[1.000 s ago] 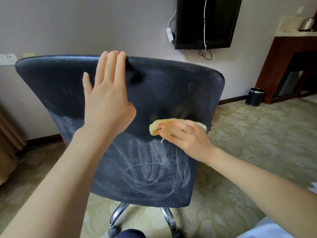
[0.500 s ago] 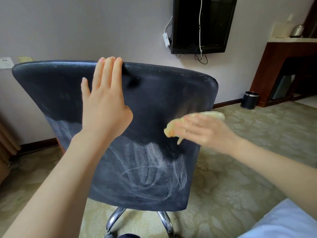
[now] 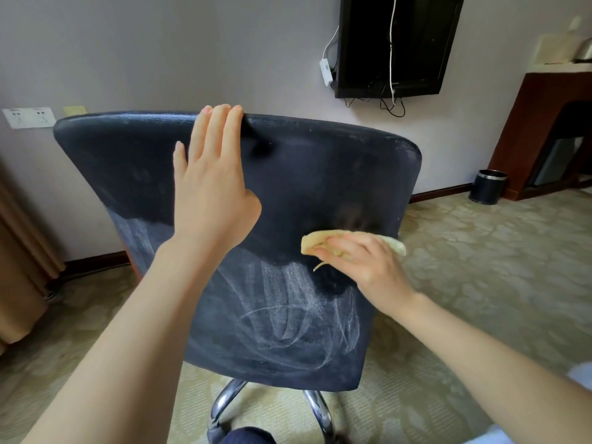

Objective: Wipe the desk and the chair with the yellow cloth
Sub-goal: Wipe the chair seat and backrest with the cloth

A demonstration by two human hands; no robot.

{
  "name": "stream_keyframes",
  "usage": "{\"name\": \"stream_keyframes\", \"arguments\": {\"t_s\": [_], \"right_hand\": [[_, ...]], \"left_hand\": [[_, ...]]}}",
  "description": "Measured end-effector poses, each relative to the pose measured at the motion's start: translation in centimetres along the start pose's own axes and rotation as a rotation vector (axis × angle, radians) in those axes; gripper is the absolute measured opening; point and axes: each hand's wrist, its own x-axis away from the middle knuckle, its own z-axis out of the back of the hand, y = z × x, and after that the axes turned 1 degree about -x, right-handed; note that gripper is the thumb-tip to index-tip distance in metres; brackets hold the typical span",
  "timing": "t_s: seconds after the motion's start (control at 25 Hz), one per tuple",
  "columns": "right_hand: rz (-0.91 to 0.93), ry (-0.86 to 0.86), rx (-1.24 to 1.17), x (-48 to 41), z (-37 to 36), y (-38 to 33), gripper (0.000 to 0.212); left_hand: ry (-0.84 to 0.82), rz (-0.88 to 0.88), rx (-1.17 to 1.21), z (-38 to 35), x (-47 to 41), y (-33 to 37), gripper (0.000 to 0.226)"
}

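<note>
The back of a dark blue chair fills the middle of the view, with pale wipe streaks over its lower half. My left hand lies flat against the backrest, fingers straight and their tips at the top edge. My right hand presses the yellow cloth against the right side of the backrest, fingers spread over the cloth, which sticks out on both sides of the hand. No desk is in view.
The chair's chrome legs stand on patterned carpet. A black television with hanging cables is on the wall behind. A small black bin sits by a dark wooden cabinet at the right. A curtain hangs at the left.
My right hand swept the cloth right toward the chair's edge, then came back left and down onto the backrest. My left hand stayed flat at the top edge.
</note>
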Motion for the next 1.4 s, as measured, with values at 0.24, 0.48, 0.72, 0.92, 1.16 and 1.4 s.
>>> {"name": "stream_keyframes", "arguments": {"t_s": [0.24,0.48,0.72,0.92,1.16,1.4], "right_hand": [[-0.318,-0.473,-0.281,4.0,-0.8,-3.8,0.057],[-0.85,-0.412,-0.574,4.0,-0.5,-8.0,0.053],[-1.695,0.01,-1.214,3.6,1.8,-10.2,0.047],[-2.014,0.305,-1.64,3.6,2.7,-11.3,0.024],[-2.002,0.391,-1.694,3.5,3.8,-10.9,0.025],[-1.858,0.194,-1.323,3.7,4.7,-11.3,0.023]], "left_hand": [[-0.024,-0.023,0.191,1.1,-0.2,-0.5,0.083],[-0.011,0.307,0.542,-4.9,10.4,-0.3,0.037],[-0.435,0.475,0.771,-10.7,20.4,3.4,0.033],[-0.5,0.349,0.724,-11.0,21.5,4.3,0.042],[-0.467,0.325,0.866,-10.2,21.3,3.4,0.036],[-0.299,0.659,0.976,-9.6,18.3,0.8,0.024]]}}
